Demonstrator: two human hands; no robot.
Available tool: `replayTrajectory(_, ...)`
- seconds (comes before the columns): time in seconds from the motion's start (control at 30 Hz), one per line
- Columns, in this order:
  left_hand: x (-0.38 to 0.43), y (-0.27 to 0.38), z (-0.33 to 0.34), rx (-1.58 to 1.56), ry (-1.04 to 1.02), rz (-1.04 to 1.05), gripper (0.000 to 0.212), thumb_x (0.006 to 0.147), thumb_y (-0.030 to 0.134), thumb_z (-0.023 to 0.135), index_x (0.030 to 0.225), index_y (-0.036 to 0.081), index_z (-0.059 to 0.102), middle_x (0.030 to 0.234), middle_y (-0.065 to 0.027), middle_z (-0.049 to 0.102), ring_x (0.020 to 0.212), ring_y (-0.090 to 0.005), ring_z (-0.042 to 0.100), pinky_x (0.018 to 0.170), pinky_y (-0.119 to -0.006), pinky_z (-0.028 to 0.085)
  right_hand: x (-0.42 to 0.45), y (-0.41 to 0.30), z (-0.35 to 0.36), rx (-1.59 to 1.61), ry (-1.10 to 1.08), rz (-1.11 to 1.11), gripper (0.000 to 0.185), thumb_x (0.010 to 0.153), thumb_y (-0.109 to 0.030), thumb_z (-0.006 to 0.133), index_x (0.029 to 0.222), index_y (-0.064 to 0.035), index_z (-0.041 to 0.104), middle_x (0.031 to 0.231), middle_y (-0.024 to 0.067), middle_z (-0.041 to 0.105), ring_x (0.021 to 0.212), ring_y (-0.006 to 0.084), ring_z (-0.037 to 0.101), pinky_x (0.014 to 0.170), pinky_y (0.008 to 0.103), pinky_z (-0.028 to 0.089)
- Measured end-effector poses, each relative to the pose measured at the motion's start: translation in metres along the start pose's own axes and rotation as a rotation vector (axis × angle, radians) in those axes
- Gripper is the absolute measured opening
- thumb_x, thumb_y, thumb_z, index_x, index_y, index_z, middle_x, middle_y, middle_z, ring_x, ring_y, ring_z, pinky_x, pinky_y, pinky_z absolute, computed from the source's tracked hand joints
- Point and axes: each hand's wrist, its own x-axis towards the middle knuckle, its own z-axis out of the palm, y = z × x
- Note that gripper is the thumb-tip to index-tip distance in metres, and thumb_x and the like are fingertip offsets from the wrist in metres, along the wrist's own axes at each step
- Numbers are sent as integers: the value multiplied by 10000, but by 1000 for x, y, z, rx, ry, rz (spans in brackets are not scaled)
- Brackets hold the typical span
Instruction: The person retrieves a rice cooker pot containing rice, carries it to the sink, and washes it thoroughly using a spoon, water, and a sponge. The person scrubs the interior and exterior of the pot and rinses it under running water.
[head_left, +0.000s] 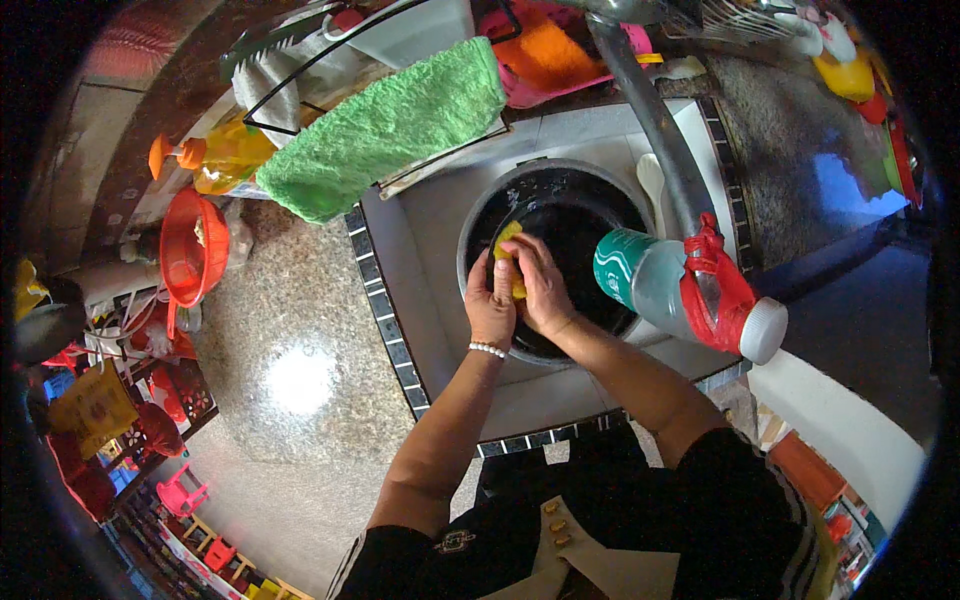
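A yellow sponge is pressed between the fingers of my right hand and a dark round vessel. My left hand, with a white bead bracelet at the wrist, grips the vessel's near-left edge, thumb beside the sponge. The vessel lies inside a larger metal basin, whose grey rim shows around it; its lower part is hidden by my hands and forearms. Some suds cling to the dark inside. The basin stands in a tiled sink.
A plastic bottle hangs from the grey faucet pipe, tied with red cloth. A white spoon leans behind the basin. A green towel drapes over a rack. Left are a soap bottle, a red strainer and a granite counter.
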Motion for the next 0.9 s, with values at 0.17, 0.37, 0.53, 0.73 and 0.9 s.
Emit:
replayTrajectory(0.17, -3, -16, 10, 419, -2, 424, 502, 807, 191, 756, 1245, 22, 579, 1225, -164, 551, 1114, -309, 557, 967, -360, 446, 56, 33, -29, -396, -76, -368, 399, 799, -91, 603, 1198, -95, 597, 1360, 83, 511, 1265, 281, 477, 1041, 445, 371)
replayTrajectory(0.37, -2, -21, 17, 120, -59, 21, 643, 690, -119, 589, 1309, 53, 542, 1215, -112, 568, 1126, -231, 548, 986, -294, 421, 80, 61, -49, -576, -110, -240, 364, 764, -48, 576, 1123, -108, 568, 1126, 101, 553, 1083, 329, 500, 989, 474, 373)
replayTrajectory(0.53, -2, -22, 23, 58, -22, -92, 730, 686, -202, 513, 1375, 36, 471, 1258, -84, 588, 1158, -186, 546, 976, -268, 428, 56, 47, -26, -460, -366, -663, 257, 811, -147, 550, 1063, -101, 576, 1050, 92, 565, 1064, 292, 527, 979, 464, 396)
replayTrajectory(0.73, -22, -9, 5, 51, 34, -103, 690, 668, -200, 440, 1309, 37, 540, 1269, -100, 588, 1199, -204, 536, 1032, -301, 402, 58, 83, -75, -679, -477, 57, 297, 798, -110, 587, 1078, -44, 514, 1020, 180, 605, 961, 390, 588, 796, 477, 490)
replayTrajectory(0.9, -31, -9, -2, 423, 54, 344, 551, 667, -129, 531, 1192, 37, 541, 1168, -155, 592, 1100, -317, 567, 968, -370, 445, 65, 41, -99, -1098, -1109, 81, 429, 776, -139, 635, 1150, 6, 482, 1072, 249, 609, 974, 425, 597, 832, 487, 495)
